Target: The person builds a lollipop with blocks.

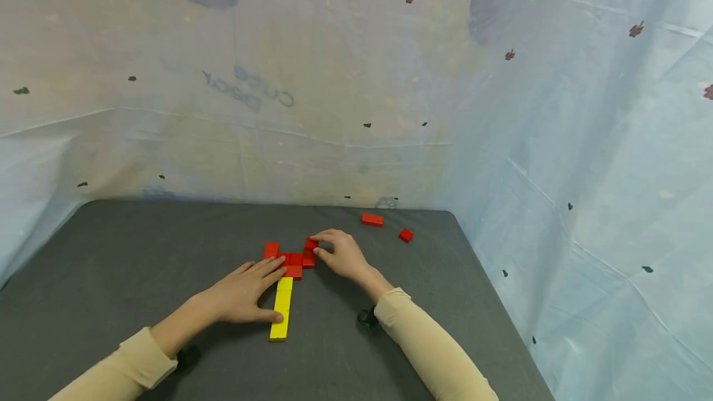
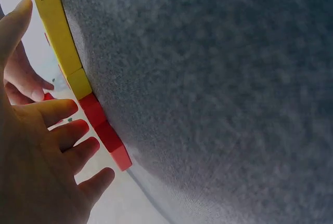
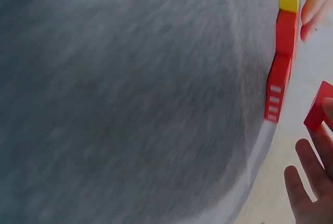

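Red blocks point(image 1: 293, 273) lie together on the dark table at the top of a yellow strip point(image 1: 281, 327) of blocks. My left hand point(image 1: 239, 294) spreads over this layout from the left, fingertips at the red blocks and thumb over the yellow strip. In the left wrist view its fingers point(image 2: 86, 154) are extended and apart. My right hand point(image 1: 344, 257) pinches a small red block point(image 3: 315, 108) between thumb and index finger, just above the right end of the red blocks. Its other fingers point(image 3: 296, 185) are stretched out in the right wrist view.
A longer red block point(image 1: 372, 220) and a small red cube point(image 1: 406, 236) lie apart near the table's back right. A pale printed sheet point(image 1: 312, 166) hangs behind the table point(image 1: 434, 327) and along its right side.
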Demonstrator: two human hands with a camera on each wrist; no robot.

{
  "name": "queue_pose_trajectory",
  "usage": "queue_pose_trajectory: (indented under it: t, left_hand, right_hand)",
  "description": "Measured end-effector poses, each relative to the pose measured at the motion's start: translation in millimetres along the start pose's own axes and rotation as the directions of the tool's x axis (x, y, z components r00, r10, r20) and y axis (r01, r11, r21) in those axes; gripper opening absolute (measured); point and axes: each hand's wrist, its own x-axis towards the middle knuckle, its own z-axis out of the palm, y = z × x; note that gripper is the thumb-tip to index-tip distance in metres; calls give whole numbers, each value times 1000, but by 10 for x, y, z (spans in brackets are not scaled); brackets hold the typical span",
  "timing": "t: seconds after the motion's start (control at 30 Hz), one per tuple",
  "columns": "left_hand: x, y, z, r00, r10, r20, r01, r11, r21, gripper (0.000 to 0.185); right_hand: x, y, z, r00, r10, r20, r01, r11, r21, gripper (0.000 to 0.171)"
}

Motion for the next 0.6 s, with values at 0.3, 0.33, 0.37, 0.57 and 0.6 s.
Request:
queue_pose_trajectory:
  t: [0.3,0.33,0.37,0.57,0.6]
  left_hand:
    - [13,26,-19,1000,-10,25,11,1000,-2,106]
    - [13,29,-23,1000,-11,25,11,1000,-2,106]
    - [13,31,-27,1000,-11,25,11,1000,-1,105]
    - [16,27,-24,999,-13,31,13,1000,4,106]
    - [15,25,-23,999,-14,32,14,1000,5,106]
  right_hand:
    - [202,-166,156,999,-12,51,14,999,-45,32]
    - [222,-178,169,999,-11,53,14,999,-50,32]
    - [241,-190,182,998,-9,56,12,998,-56,32]
    - [343,-234,257,997,18,75,-11,996,-92,32]
    - [357,-239,267,997,23,80,-16,995,-96,32]
